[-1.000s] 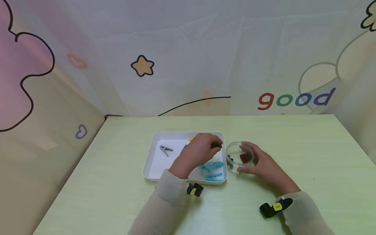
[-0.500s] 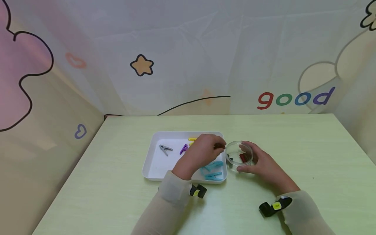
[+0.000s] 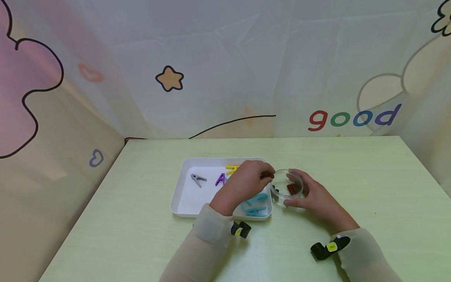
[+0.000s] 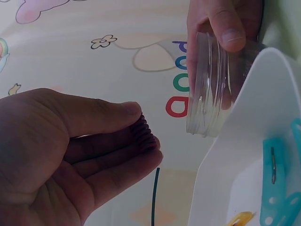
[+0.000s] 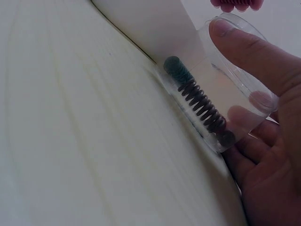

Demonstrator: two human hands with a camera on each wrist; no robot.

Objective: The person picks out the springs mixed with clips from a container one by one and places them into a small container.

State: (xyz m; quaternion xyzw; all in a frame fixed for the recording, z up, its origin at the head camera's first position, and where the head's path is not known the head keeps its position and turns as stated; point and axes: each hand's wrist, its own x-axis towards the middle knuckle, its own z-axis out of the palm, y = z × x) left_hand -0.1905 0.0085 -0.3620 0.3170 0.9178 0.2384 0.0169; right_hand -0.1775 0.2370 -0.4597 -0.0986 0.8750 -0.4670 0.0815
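My left hand (image 3: pixel 246 178) pinches a small dark red coil spring (image 4: pixel 143 134) between thumb and fingers, just left of the jar's mouth in the head view. On the right, my right hand (image 3: pixel 311 192) grips a clear round jar (image 3: pixel 286 198) from its right side, thumb and fingers spread around the wall. The jar is tilted, with its open mouth at the top. Inside lie a red spring (image 3: pixel 292 189), a dark coil spring (image 5: pixel 203 106) and a teal spring (image 5: pixel 177 68). A dark round end (image 5: pixel 226 138) shows beside them.
A white tray (image 3: pixel 179 203) stands left of the jar, under my left forearm. It holds a grey clothespin (image 3: pixel 198 179), a purple clothespin (image 3: pixel 220 179), a yellow clothespin (image 3: pixel 231 168) and several turquoise clothespins (image 3: pixel 256 212). A printed curtain (image 3: pixel 225 70) hangs behind the table.
My left hand has moved right with the spring, from over the tray to the jar's rim, uncovering more of the purple and yellow clothespins. The right hand and jar stay put.
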